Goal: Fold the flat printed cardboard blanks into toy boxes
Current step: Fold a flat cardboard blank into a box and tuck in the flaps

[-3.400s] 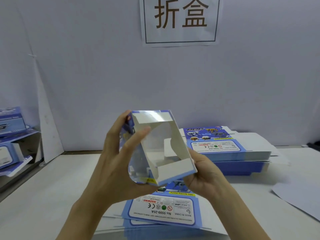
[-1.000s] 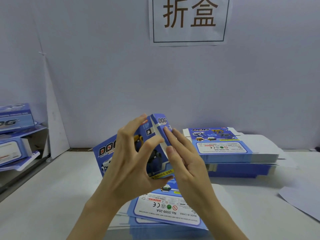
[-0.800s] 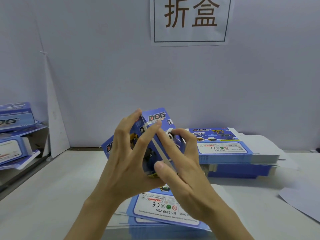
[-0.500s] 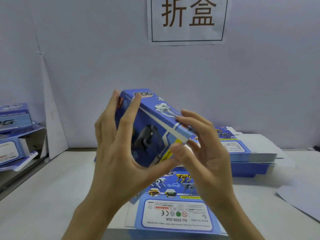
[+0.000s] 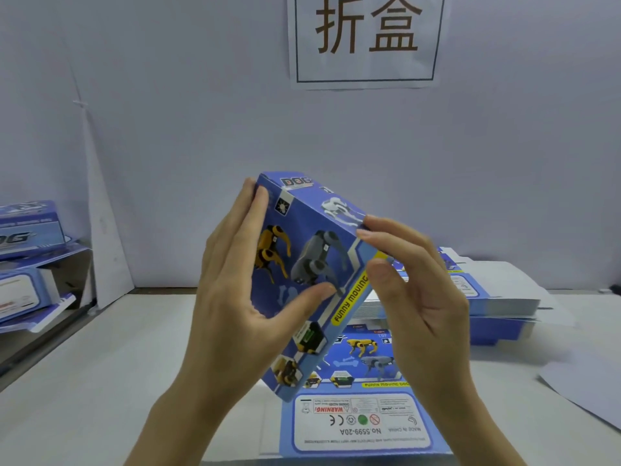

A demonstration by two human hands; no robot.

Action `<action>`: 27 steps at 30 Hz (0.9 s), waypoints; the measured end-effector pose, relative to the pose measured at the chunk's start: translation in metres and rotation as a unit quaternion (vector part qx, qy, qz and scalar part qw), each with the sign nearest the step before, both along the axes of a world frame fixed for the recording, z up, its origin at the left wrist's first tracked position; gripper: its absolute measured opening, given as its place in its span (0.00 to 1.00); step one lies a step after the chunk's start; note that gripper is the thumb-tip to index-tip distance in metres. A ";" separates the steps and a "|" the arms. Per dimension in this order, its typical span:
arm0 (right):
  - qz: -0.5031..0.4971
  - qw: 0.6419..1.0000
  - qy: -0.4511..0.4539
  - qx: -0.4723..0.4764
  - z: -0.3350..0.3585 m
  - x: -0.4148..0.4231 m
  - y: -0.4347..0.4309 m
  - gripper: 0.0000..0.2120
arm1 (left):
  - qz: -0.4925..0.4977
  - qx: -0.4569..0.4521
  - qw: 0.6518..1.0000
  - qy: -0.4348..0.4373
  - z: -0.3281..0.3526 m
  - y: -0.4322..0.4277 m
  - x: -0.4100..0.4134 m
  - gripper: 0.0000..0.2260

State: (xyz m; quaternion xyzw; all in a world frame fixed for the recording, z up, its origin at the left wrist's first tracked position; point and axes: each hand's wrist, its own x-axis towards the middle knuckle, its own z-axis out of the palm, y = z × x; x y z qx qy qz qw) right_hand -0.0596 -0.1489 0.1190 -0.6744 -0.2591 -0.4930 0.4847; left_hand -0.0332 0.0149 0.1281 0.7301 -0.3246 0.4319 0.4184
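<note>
while it is held up above the table (image 5: 100, 364), the toy box (image 5: 312, 284) sits tilted in mid-air, its top corner up at the left and its lower corner hanging just over the near stack of flat blanks (image 5: 366, 425). the left hand (image 5: 235, 297) grips the box from the left: its fingers (image 5: 250, 203) lie along the far left edge and its thumb presses on the printed blue face, just below the grey dog picture. the right hand (image 5: 423, 297) pinches the box's right edge, with curved fingertips (image 5: 373, 227) on the upper side panel by the white dog and the thumb at the yellow strip. the near stack lies at the table edge with its warning label upside down to the viewer. a second stack of blanks (image 5: 504, 297) lies behind the right hand, near the wall (image 5: 168, 129). folded boxes (image 5: 27, 237) are piled at the far left. a sheet of paper (image 5: 588, 395) lies at the right edge of the table, and a sign (image 5: 366, 38) with two large characters hangs on the wall above.
</note>
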 end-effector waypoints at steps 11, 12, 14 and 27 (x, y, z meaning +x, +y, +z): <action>-0.052 0.998 -0.010 0.026 0.001 0.003 -0.005 0.12 | -0.012 0.029 0.999 -0.028 -0.004 -0.002 0.010 0.38; -0.065 0.996 -0.012 0.065 -0.001 0.006 -0.005 0.12 | 0.005 0.037 0.999 -0.017 -0.008 -0.003 0.013 0.37; -0.074 0.980 0.022 0.182 -0.007 0.011 -0.006 0.13 | 0.075 0.016 0.997 0.026 -0.018 -0.005 0.020 0.38; 0.055 0.880 0.210 0.422 0.001 0.022 -0.028 0.19 | -0.088 -0.302 0.838 0.445 -0.030 0.027 0.065 0.41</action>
